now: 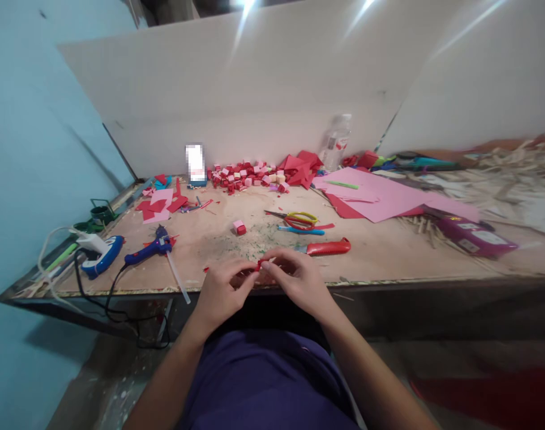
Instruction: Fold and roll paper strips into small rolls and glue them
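Note:
Between my fingertips, at the table's front edge, is a small red paper piece point(258, 264). My left hand point(222, 291) pinches it from the left, and my right hand point(298, 279) closes on it from the right. The fingers cover much of the piece. Just beyond my hands sits a small pink and red cube point(239, 227). A red utility knife point(329, 247) lies to the right of my right hand. Behind it are scissors with yellow and red handles point(302, 220) and a blue pen point(305, 230).
A blue glue gun point(147, 251) and a power strip point(102, 257) with cables lie at left. Farther back are a phone point(195, 164), a pile of small cubes point(245, 176), a bottle point(337, 143) and pink sheets point(375, 192). A purple box point(476, 236) stands at right.

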{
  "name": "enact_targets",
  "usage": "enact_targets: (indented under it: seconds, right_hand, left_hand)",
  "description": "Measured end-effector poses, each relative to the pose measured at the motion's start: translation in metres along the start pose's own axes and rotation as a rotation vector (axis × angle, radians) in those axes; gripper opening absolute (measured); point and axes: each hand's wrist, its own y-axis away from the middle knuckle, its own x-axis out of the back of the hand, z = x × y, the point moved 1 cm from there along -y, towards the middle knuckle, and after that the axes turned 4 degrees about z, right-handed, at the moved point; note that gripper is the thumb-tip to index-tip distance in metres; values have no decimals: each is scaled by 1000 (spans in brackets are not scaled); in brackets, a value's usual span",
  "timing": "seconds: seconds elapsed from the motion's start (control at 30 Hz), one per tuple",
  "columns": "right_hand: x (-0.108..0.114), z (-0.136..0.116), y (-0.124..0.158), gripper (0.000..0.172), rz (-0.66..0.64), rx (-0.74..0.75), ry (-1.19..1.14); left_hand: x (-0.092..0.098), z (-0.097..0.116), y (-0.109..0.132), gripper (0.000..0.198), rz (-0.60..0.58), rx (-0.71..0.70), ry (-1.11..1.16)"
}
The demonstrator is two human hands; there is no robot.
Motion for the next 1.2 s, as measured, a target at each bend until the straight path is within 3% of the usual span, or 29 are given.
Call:
enact_targets:
  seconds: [0.2, 0.47, 0.73, 0.93, 1.07, 1.2]
  right_hand:
    - [1, 2, 1, 13, 43, 27, 40]
    - [2, 1, 2, 16, 6, 13, 14]
    - [2, 0, 2, 16, -28, 33, -2]
    - [1, 2, 2, 20, 14, -4, -10]
    - [1, 4, 2, 24, 92, -34, -62]
    - [1, 3, 3, 25, 80, -40, -102]
  left_hand:
    - [0, -4, 2, 12, -5, 36, 63]
    - [3, -7, -2, 15, 7, 59, 202]
    - [4, -11, 0, 10, 77, 287, 283]
    - [3, -12, 0, 14, 24, 250, 282]
    - [4, -12, 1, 20, 48, 329, 359]
    - [4, -12, 2, 22, 73, 395, 446]
